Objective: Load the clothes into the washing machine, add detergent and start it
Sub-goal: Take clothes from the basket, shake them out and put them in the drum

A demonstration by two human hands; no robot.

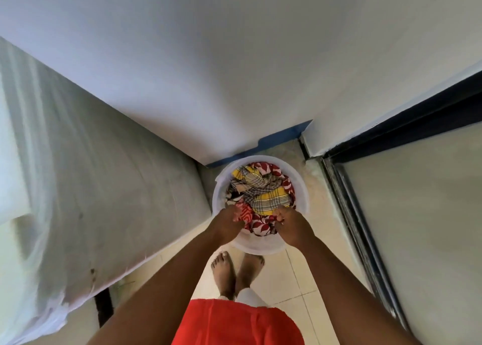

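Nearest the camera, a red garment (234, 324) worn by the person is seen, with bare feet (234, 271) planted on the tiled floor (294, 287) just short of a white tub (221, 188); the stance is judged to bring both arms straight over the load. The left hand (229, 223) and right hand (292, 224) are set at the tub's near rim, one to each side, their fingers curled closed; cloth is bunched against both, so a hold on the clothes (260, 196) is probable, though whether rim, cloth or both are held cannot be told, the fingertips being hidden. The two-sided placement is judged to suit lifting either the whole tub or an armful in balance. The clothes, a heap of yellow checked and red-and-white patterned pieces, lie wholly inside the tub, which is stood on the floor in the corner against the wall (234, 71), out of the walkway. To the left a large pale covered body (91, 175) is seen, possibly the machine, though this cannot be confirmed. To the right a dark-framed sliding door (391, 214) is seen. Loading is judged not yet begun.
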